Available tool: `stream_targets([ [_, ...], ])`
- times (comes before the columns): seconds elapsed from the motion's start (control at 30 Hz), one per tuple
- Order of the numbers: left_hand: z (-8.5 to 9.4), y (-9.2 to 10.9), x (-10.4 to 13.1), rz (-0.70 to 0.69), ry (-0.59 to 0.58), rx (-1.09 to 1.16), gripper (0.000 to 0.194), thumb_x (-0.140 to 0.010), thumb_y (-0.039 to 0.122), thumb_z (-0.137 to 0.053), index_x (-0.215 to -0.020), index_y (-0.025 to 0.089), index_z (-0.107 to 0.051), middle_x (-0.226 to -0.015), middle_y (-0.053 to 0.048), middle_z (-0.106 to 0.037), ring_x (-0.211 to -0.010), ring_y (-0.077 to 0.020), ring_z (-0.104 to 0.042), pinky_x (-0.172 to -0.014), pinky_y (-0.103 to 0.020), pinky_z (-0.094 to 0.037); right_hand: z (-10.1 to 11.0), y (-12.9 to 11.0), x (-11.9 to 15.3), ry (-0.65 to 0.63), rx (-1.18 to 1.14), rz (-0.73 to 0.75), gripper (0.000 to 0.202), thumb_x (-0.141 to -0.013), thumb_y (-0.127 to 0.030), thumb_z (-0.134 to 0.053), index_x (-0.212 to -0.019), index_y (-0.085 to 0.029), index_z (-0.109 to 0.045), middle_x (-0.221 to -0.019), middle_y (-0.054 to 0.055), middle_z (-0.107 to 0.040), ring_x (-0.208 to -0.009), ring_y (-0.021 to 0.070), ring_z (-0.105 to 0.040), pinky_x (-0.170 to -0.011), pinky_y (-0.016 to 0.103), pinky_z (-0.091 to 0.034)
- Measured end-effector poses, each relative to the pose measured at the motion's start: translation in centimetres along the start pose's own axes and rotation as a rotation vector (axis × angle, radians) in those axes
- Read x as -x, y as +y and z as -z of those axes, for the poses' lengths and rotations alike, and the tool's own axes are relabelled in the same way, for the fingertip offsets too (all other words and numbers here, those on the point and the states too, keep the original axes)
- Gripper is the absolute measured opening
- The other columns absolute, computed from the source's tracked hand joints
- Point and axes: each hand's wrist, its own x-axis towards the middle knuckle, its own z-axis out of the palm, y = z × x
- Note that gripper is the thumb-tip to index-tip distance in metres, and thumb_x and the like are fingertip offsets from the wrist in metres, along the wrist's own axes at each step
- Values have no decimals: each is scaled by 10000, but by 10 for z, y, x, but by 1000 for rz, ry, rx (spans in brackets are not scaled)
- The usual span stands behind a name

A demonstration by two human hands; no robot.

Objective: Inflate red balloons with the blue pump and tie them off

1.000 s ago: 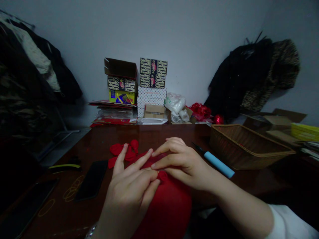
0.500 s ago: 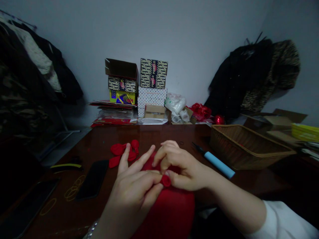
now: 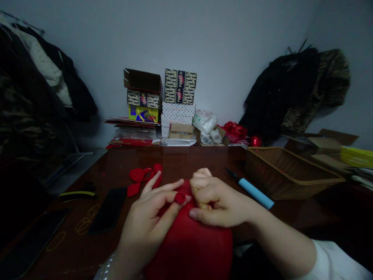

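Observation:
An inflated red balloon [image 3: 198,245] is in front of me at the table's near edge. My left hand [image 3: 154,217] pinches its neck between thumb and index finger, the other fingers stretched forward; the rolled red mouth [image 3: 180,198] sticks up out of the pinch. Close on the right, my right hand [image 3: 218,198] is curled, its thumb against the balloon. A yellowish bit of what looks like a rubber band shows among its fingers, mostly hidden. Beyond my left fingertips lie several limp red balloons [image 3: 136,175].
A blue hand pump [image 3: 256,192] lies right of my hands, beside a wicker basket [image 3: 294,179]. To the left are a black phone [image 3: 107,210], several loose rubber bands [image 3: 84,223] and a dark tablet-like slab [image 3: 35,241]. Stacked boxes [image 3: 179,97] stand at the back.
My left hand has shifted slightly left with the balloon mouth, which now sits further up and left. My right hand has drawn away from the mouth, its fingers curling tighter.

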Motion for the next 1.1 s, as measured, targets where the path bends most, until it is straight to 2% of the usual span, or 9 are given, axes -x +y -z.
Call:
stream_targets([
  [0.1, -6, -3, 1, 156, 40, 161, 142, -862, 221, -550, -875, 222, -691, -1002, -66, -722, -1006, -244, -654, -954, -454, -483, 0, 1, 2, 45, -17, -4, 372, -876, -274, -536, -557, -193, -364, -627, -48, -389, -656, 118, -413, -735, 324, -309],
  [0.2, -9, -7, 3, 240, 53, 184, 156, -870, 255, -550, -910, 219, -697, -977, -63, -728, -944, -232, -676, -842, -374, -551, -4, 4, 4, 92, -41, -37, 363, -884, -281, -527, -565, -195, -376, -633, -44, -405, -649, 117, -416, -737, 326, -320],
  [0.37, -5, -9, 5, 104, 51, -56, 148, -844, 238, -571, -938, 228, -685, -923, -30, -734, -923, -213, -679, -865, -343, -535, -6, 7, 6, 206, -333, -90, 382, -894, -306, -539, -546, -191, -431, -599, -40, -451, -606, 111, -429, -701, 312, -356],
  [0.47, -3, -6, 2, 42, 38, -98, 145, -847, 217, -561, -938, 234, -672, -915, -13, -732, -895, -191, -682, -888, -332, -523, -3, 7, 8, 235, -574, -132, 365, -879, -338, -581, -555, -182, -519, -601, -28, -478, -604, 113, -453, -650, 290, -383],
  [0.57, -3, 0, -2, -20, 35, -107, 145, -849, 194, -546, -927, 233, -661, -911, -5, -728, -875, -177, -682, -919, -335, -507, 0, 6, 10, 238, -736, -166, 212, -849, -389, -627, -834, -191, -700, -708, -5, -540, -675, 128, -507, -645, 278, -411],
  [0.63, -4, 3, -3, -45, 33, -118, 144, -851, 182, -533, -915, 225, -655, -921, -13, -725, -886, -177, -679, -927, -336, -503, 0, 4, 10, 214, -695, -188, 306, -850, -400, -627, -1105, -237, -675, -780, 0, -570, -731, 137, -531, -676, 280, -426],
  [0.7, -4, 4, -4, -58, 40, -139, 136, -851, 176, -529, -901, 217, -648, -928, -18, -721, -913, -183, -673, -936, -342, -499, -2, 2, 9, 230, -567, -234, 345, -877, -364, -599, -1211, -279, -615, -790, -6, -577, -753, 134, -536, -693, 275, -428],
  [0.87, -6, 2, -2, -100, 59, -200, 130, -854, 179, -530, -921, 213, -636, -945, -23, -717, -985, -203, -653, -955, -374, -488, -10, -2, 1, 469, -406, -377, 271, -879, -259, -592, -1134, -317, -661, -813, -9, -651, -723, 120, -553, -706, 270, -439],
  [1.1, -10, 11, 0, -188, 100, -261, 154, -834, 109, -528, -922, 192, -624, -940, -30, -711, -953, -189, -654, -991, -399, -453, -22, -10, -13, 670, -471, -433, 177, -803, -242, -665, -956, -287, -741, -780, -4, -676, -689, 122, -577, -640, 249, -451],
])
